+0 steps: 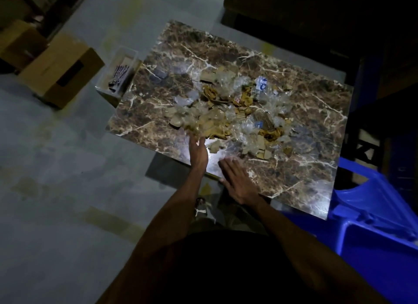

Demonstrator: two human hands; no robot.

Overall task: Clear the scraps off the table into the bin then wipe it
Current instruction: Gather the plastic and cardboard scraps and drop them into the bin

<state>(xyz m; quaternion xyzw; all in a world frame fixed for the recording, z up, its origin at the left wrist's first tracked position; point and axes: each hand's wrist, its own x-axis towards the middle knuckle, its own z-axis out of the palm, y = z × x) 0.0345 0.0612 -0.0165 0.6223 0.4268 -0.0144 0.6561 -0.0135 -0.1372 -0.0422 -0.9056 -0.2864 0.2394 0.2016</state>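
Surroundings: a marble-patterned bench [300,132] is being viewed from above in dim light; a blue plastic bin [373,217] is standing just beside its near right corner. A clear tray [117,77] holding some dark utensils is sitting against the bench's far left edge, and two cardboard boxes [61,70] are lying on the floor [56,190] beyond that tray, well apart from the bench.
Obstruction: nothing is being seen between the hands and the scraps.
Scraps: one loose heap of scraps [235,113], torn brown cardboard and crumpled clear plastic, is lying spread over the middle of the bench; the pieces are too many and too tangled to be counted.
Left grip: the left hand [198,152] is being held at the bench's near left edge, fingers spread apart, fingertips touching the nearest scraps; nothing is being clasped.
Right grip: the right hand [237,181] is being laid flat, fingers straight and together, palm down on the bench's near edge, short of the heap.
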